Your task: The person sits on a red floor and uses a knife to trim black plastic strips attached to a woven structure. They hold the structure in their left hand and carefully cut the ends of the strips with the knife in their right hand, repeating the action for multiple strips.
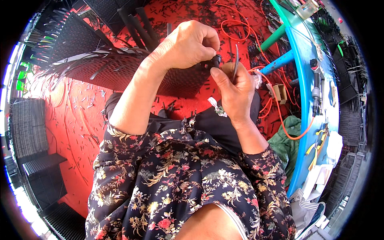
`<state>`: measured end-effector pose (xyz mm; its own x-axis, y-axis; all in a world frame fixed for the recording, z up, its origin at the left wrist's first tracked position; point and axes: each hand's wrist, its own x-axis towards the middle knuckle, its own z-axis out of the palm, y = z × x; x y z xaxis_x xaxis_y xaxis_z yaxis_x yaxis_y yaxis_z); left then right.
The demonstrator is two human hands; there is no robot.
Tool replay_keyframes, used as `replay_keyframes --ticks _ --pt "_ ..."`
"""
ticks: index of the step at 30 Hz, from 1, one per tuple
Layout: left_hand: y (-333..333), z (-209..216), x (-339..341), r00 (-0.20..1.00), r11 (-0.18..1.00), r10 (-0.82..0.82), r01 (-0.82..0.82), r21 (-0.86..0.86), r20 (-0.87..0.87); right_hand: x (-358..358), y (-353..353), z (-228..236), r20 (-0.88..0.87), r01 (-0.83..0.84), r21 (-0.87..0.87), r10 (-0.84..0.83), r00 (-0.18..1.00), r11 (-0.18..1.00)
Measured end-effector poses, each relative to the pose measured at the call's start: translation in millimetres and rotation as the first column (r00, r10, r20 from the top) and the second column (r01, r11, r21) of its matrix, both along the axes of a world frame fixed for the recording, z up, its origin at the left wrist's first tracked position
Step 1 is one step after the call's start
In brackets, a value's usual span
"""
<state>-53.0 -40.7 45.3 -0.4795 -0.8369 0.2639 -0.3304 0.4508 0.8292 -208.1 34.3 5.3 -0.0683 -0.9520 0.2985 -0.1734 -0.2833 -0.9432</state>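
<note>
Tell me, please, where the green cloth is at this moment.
In the head view, the green cloth is right of centre, between the person's right forearm and the blue table, by the lowest bend of the orange hose.

No legible text, labels, brands, numbers or signs on anything in the head view.

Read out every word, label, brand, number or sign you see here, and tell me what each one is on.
No readable text anywhere in this view.
Dark hand tool on the blue table: any marking is too small to read.
Clear container: no legible label.
Floral top: flowers and leaves, no lettering seen.
</note>
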Motion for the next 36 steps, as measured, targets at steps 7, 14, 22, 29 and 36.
replay_keyframes --ticks 7,14,22,29,36 --pt "-1.0 -1.8 0.2 1.0 0.999 0.019 -0.019 -0.026 0.017 6.3 -7.5 -5.4 0.01 0.01 -0.039 -0.009 1.0 0.999" --pt "2.3 -2.1 3.2 0.998 0.997 0.061 -0.061 -0.055 0.004 12.7 -11.1 -4.7 -0.001 0.054 -0.114 -0.054 0.999 0.992" --pt "11.3 -0.1 0.6 0.997 0.996 0.07 -0.071 -0.052 -0.008 -20.7 -49.1 20.6 0.226 -0.216 0.476 0.119 0.967 0.853" --pt "18.4 -1.0 0.6 0.995 0.978 0.095 -0.086 -0.19 0.043 -24.4 -73.4 23.6 0.308 -0.419 0.378 0.315 0.898 0.825" --pt "33.6 7.1 -1.4 0.994 0.994 0.106 -0.106 -0.016 -0.035 -21.4 -63.6 32.1 0.339 -0.402 0.422 0.269 0.901 0.813"
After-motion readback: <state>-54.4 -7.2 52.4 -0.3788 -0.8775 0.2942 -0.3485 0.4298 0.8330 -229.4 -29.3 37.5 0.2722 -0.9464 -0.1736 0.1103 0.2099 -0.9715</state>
